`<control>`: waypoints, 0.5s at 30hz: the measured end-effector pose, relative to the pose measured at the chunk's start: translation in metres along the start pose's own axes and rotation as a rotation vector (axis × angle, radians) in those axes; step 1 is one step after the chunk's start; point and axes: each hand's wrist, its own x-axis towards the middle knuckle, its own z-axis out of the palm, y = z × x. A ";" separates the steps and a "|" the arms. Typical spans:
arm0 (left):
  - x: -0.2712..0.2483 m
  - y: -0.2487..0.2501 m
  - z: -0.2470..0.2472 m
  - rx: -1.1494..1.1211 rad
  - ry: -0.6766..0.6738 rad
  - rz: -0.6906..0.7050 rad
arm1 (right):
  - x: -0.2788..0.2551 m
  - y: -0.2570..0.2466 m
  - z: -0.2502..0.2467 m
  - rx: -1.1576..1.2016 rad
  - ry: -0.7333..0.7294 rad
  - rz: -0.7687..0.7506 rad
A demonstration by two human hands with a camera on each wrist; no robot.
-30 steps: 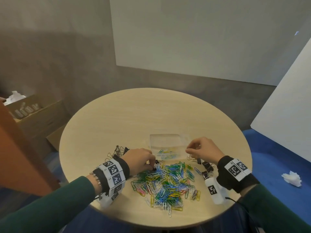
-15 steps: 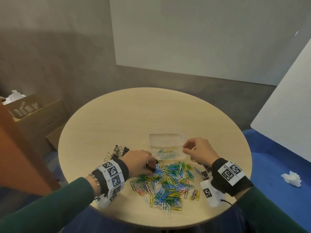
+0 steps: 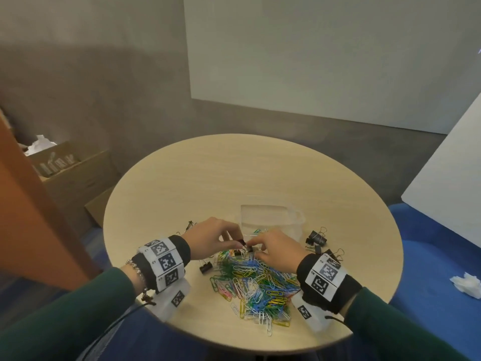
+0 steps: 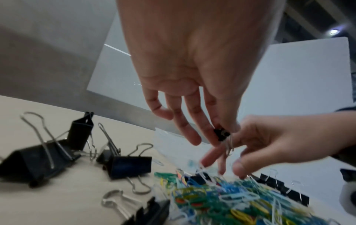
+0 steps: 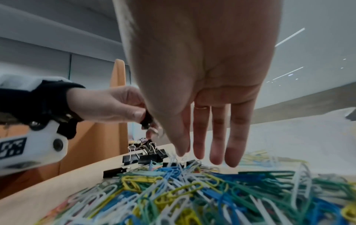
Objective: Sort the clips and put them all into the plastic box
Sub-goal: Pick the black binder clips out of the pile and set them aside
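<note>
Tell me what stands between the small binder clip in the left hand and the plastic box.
Nothing visible. The left hand pinches the small black binder clip above the paper clip pile, right beside the open plastic box; the right hand reaches in beside it, not across the box.

Your left hand (image 3: pixel 214 238) pinches a small binder clip (image 4: pixel 221 134) with your right hand (image 3: pixel 273 250) crowding just beside the grip. Below it lies the paper clip pile (image 3: pixel 256 282); beyond it, the plastic box (image 3: pixel 270 217); farther out, the table (image 3: pixel 234 173) lies bare.
</note>
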 end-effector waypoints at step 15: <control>0.008 -0.047 -0.047 0.445 0.094 -0.316 | 0.008 0.012 0.009 -0.116 0.016 0.053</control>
